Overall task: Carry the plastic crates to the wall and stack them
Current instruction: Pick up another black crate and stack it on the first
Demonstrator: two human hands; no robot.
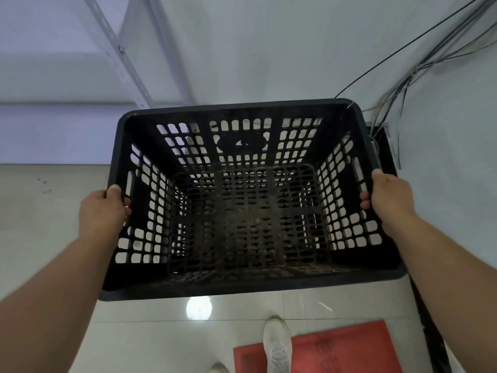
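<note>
Two hands carry one black crate (247,200), level in front of me, its far rim at twelve o'clock near the wall (269,49). I should keep it level and lower squarely. My left hand (103,211) and right hand (387,196) have fingers curled tight over the side rims.

text: none legible | red mat (336,348): faint marks, unreadable | crate (242,142): moulded emblem, unreadable

Red mat (336,348) on pale tiled floor (48,216) at 5 o'clock, white shoe (277,343) overlapping its left edge. Bundle of dark cables (419,65) runs down the wall at 1–2 o'clock. Slotted metal shelf upright (121,52) at 11 o'clock; round light glare (199,308) on tile at 6.
</note>
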